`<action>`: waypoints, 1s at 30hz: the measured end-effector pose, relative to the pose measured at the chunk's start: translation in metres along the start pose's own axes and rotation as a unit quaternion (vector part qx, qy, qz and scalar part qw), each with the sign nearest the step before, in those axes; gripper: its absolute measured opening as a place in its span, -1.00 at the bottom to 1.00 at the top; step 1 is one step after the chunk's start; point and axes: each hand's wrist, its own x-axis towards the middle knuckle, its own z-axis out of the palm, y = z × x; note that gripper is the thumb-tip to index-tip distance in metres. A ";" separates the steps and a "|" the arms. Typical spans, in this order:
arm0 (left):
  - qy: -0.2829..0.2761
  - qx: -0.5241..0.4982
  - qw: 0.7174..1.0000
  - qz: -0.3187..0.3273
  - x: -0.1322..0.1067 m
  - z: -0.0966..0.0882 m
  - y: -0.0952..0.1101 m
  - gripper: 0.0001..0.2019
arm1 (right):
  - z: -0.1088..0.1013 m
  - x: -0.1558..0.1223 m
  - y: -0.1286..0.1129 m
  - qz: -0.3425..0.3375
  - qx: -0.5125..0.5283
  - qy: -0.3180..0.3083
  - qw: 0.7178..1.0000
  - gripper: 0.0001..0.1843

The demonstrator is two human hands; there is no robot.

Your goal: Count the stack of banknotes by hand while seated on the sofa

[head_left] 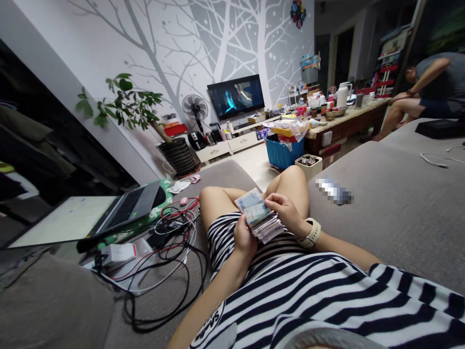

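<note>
A thick stack of banknotes [267, 227] lies over my lap, its many edges fanned out toward me. My left hand [244, 237] is closed around the left side of the stack. On top, a bluish and greenish banknote [254, 206] lies unfolded and tilts away from me. The fingertips of my right hand [286, 211] are pinched at the right edge of that top note. A pale watch is on my right wrist.
To the left are tangled cables [178, 252], a white charger [118, 254] and an open laptop [123, 208]. A pixelated object [334, 191] lies on the sofa [392, 194] at right. Ahead stand a blue bin [285, 152] and a cluttered table [343, 123]. Another person [436, 82] sits far right.
</note>
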 end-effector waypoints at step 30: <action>-0.036 0.065 0.997 -0.002 -0.008 0.000 0.004 -0.75 | -0.005 0.006 0.007 0.009 -0.025 0.050 0.998 -0.67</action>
